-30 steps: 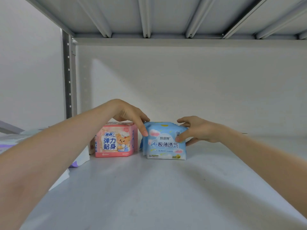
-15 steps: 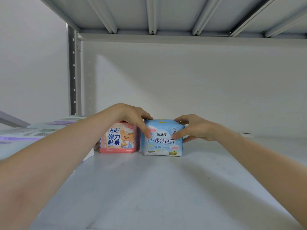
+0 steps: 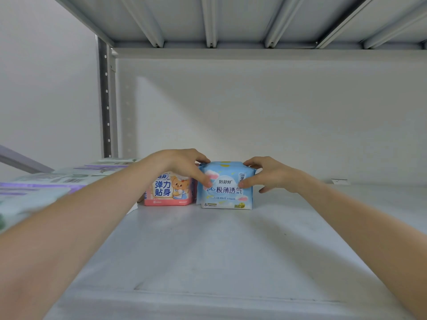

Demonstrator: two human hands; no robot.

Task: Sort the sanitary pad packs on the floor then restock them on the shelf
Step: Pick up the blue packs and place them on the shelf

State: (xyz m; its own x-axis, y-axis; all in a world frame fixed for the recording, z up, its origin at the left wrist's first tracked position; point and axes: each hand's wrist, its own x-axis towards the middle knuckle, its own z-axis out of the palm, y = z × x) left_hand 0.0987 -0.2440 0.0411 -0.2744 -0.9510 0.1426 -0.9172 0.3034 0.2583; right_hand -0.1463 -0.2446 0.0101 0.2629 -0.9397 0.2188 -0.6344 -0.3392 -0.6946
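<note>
So both hands are on the blue pad pack [image 3: 225, 185], which stands upright on the grey shelf [image 3: 208, 250] near the back panel. Left hand [image 3: 182, 165] reaches over from the left and pinches its upper left corner – thumb on the front face, fingers over the top. Right hand [image 3: 268, 174] grips the upper right corner the same way. Pink pad pack [image 3: 169, 190] sits just left of it, sides touching or nearly so, partly hidden behind the left hand. Over at the far left – a stack of green and purple packs [image 3: 46, 183], blurry.
</note>
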